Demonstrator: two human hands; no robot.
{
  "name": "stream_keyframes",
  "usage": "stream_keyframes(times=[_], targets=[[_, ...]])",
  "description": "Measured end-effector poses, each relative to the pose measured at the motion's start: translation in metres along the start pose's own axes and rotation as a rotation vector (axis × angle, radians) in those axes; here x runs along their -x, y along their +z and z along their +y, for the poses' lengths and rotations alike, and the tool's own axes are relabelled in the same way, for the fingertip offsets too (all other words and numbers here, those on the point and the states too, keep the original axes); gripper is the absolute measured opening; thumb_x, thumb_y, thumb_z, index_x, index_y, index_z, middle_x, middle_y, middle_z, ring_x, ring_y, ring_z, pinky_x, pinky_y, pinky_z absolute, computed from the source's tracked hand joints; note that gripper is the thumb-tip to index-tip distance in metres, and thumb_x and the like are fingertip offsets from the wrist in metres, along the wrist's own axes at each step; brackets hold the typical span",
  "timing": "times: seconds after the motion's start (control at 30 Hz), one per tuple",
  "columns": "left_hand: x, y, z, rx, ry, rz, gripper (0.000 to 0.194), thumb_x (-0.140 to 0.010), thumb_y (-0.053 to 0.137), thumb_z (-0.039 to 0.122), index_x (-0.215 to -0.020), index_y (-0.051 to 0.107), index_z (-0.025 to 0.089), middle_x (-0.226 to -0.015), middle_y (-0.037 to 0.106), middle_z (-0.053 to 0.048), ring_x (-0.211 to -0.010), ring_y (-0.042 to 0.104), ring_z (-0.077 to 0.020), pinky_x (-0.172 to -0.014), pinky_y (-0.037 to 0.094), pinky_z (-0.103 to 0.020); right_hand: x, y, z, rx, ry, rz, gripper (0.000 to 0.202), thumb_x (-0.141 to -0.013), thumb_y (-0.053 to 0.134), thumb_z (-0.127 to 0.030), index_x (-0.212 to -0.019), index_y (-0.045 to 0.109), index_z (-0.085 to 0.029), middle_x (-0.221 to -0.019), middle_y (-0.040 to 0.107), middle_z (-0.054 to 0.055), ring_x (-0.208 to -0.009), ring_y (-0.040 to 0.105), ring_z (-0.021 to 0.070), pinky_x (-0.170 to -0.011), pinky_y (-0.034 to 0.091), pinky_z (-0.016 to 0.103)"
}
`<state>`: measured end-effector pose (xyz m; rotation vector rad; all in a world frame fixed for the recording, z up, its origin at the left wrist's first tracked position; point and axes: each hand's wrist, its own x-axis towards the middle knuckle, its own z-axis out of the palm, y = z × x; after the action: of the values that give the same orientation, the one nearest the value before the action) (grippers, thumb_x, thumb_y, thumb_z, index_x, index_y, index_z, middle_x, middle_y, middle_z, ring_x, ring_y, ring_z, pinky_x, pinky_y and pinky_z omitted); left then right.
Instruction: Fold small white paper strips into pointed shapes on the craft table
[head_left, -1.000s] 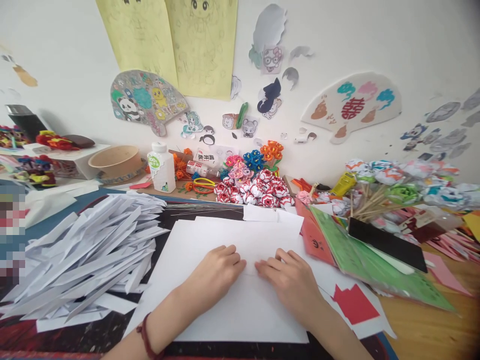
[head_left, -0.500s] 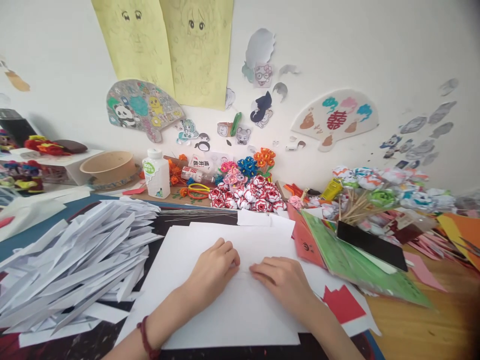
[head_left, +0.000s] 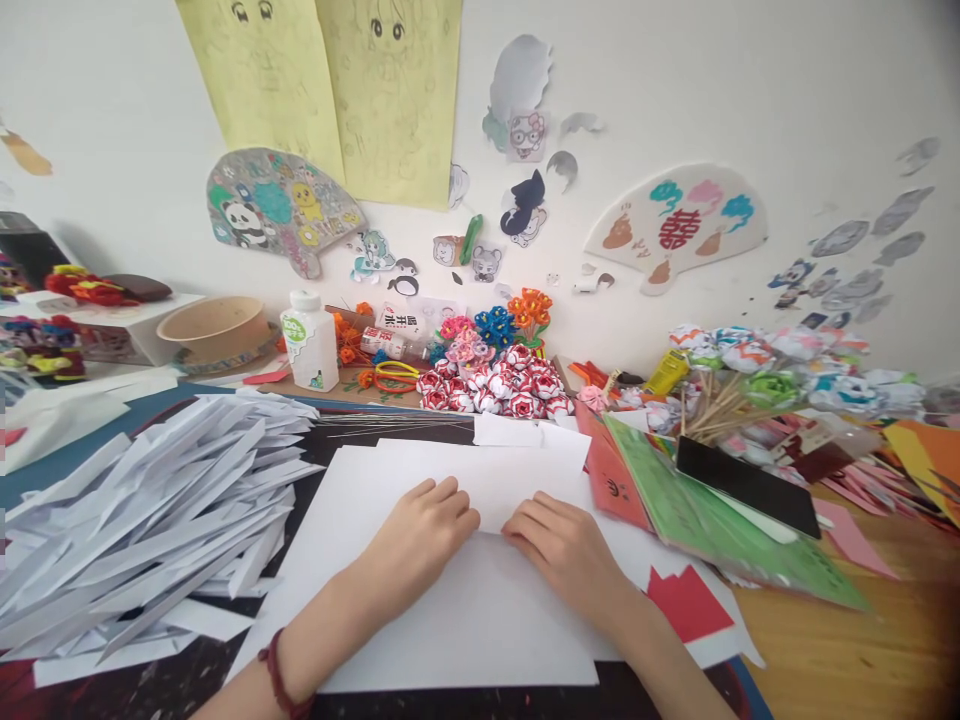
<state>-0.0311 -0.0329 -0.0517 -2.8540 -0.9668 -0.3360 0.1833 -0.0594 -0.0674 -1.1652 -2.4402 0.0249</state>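
Sheets of white paper (head_left: 450,635) lie on the dark mat in front of me. Over them, my left hand (head_left: 435,520) is closed, its thumb and fingertips pinching the near edge of a white paper sheet (head_left: 491,505). My right hand (head_left: 559,545) pinches the same edge a short way to the right, with fingers bent together. Between the two hands the edge looks slightly raised or folded. How far this sheet reaches is hard to tell, white against white.
A heap of folded white paper strips (head_left: 157,510) lies left. Behind stand a white bottle (head_left: 310,340) and red-and-white paper flowers (head_left: 510,385). At right are a green packet (head_left: 720,520), a black phone (head_left: 746,485) and a red paper piece (head_left: 688,603).
Both hands have drawn their fingers in and now pinch a paper edge that shows more clearly between them. The right fingers were flatter before. The view has shifted slightly.
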Motion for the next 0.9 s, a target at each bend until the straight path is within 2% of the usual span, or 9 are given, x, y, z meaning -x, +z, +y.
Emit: stream_keyframes(times=[0.07, 0.2, 0.33, 0.43, 0.53, 0.73, 0.9], targets=[[0.003, -0.002, 0.000, -0.037, 0.021, 0.005, 0.011, -0.088, 0.052, 0.017, -0.077, 0.053, 0.017, -0.076, 0.056, -0.002, -0.076, 0.047, -0.0195, -0.064, 0.032, -0.033, 0.003, 0.000, 0.003, 0.062, -0.074, 0.015, 0.015, -0.089, 0.048, -0.008, -0.089, 0.061, -0.016, -0.078, 0.060, 0.003, -0.073, 0.049, 0.0167, -0.060, 0.033, 0.029], [0.007, -0.005, 0.001, -0.079, 0.061, 0.003, 0.012, -0.087, 0.054, 0.016, -0.074, 0.053, 0.017, -0.073, 0.056, -0.003, -0.074, 0.047, -0.0196, -0.062, 0.030, -0.034, 0.005, 0.002, 0.004, 0.128, -0.120, 0.020, 0.018, -0.089, 0.046, -0.008, -0.080, 0.060, -0.015, -0.068, 0.055, 0.002, -0.067, 0.044, 0.0162, -0.056, 0.028, 0.030], [0.010, -0.006, 0.001, -0.107, 0.091, -0.010, 0.008, -0.086, 0.053, 0.014, -0.080, 0.057, 0.017, -0.069, 0.057, -0.003, -0.075, 0.048, -0.0206, -0.061, 0.029, -0.034, 0.006, 0.001, 0.002, 0.102, -0.132, -0.033, 0.021, -0.087, 0.044, -0.003, -0.089, 0.061, -0.015, -0.074, 0.057, 0.003, -0.071, 0.045, 0.0171, -0.059, 0.029, 0.030], [0.012, -0.007, 0.002, -0.087, 0.065, -0.026, 0.006, -0.086, 0.054, 0.013, -0.086, 0.058, 0.018, -0.070, 0.059, -0.003, -0.077, 0.050, -0.0209, -0.062, 0.030, -0.034, 0.008, -0.002, 0.000, 0.075, -0.105, -0.079, 0.023, -0.085, 0.043, -0.002, -0.089, 0.061, -0.015, -0.074, 0.056, 0.004, -0.071, 0.044, 0.0175, -0.059, 0.030, 0.031], [0.012, -0.010, 0.004, -0.077, 0.049, -0.053, 0.004, -0.085, 0.056, 0.015, -0.084, 0.058, 0.018, -0.071, 0.060, -0.002, -0.076, 0.050, -0.0206, -0.062, 0.030, -0.034, 0.008, -0.006, -0.003, 0.026, -0.070, -0.119, 0.022, -0.087, 0.043, -0.004, -0.091, 0.061, -0.016, -0.075, 0.056, 0.004, -0.072, 0.045, 0.0175, -0.061, 0.031, 0.031], [0.011, -0.010, 0.006, -0.097, 0.084, -0.047, 0.008, -0.082, 0.059, 0.012, -0.077, 0.055, 0.017, -0.073, 0.058, -0.002, -0.071, 0.048, -0.0193, -0.061, 0.031, -0.033, 0.003, -0.008, -0.007, -0.058, 0.059, -0.091, 0.006, -0.086, 0.057, -0.018, -0.090, 0.061, -0.019, -0.081, 0.059, 0.002, -0.078, 0.051, 0.0181, -0.066, 0.037, 0.030], [0.009, -0.003, 0.007, -0.042, 0.010, 0.018, 0.013, -0.086, 0.054, 0.015, -0.074, 0.052, 0.018, -0.072, 0.056, -0.002, -0.071, 0.047, -0.0189, -0.060, 0.029, -0.033, 0.001, -0.005, -0.009, -0.111, 0.112, -0.039, 0.015, -0.088, 0.050, -0.009, -0.081, 0.060, -0.018, -0.076, 0.058, 0.001, -0.073, 0.052, 0.0165, -0.063, 0.037, 0.028]])
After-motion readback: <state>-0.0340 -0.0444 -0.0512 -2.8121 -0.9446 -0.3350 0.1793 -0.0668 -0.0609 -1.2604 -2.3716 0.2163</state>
